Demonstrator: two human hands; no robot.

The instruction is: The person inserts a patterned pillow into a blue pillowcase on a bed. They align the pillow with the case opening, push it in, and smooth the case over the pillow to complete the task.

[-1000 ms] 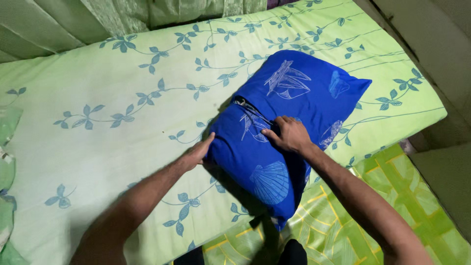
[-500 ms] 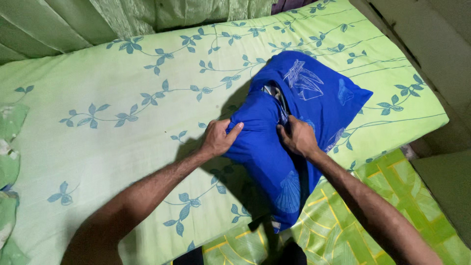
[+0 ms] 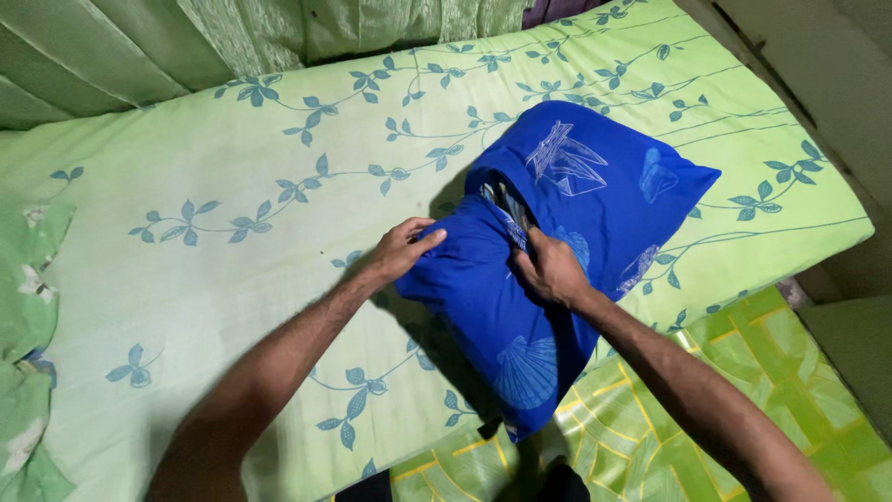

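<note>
Pillow in blue shell-printed fabric cover (image 3: 567,270) lies near the edge of the green leaf-patterned mattress (image 3: 232,242); your left hand (image 3: 406,248) and right hand (image 3: 550,270) both clench its cover.

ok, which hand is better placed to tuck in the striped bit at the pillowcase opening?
Probably the right hand: it sits directly at the opening of the blue pillowcase. The left hand grips the case's left edge, farther away.

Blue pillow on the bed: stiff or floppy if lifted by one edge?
Probably floppy: the blue pillow dents and creases where the left hand and right hand bunch its cover. Likely light for its bulk, since it barely sinks into the mattress. Unlikely to roll; it lies flat.
</note>
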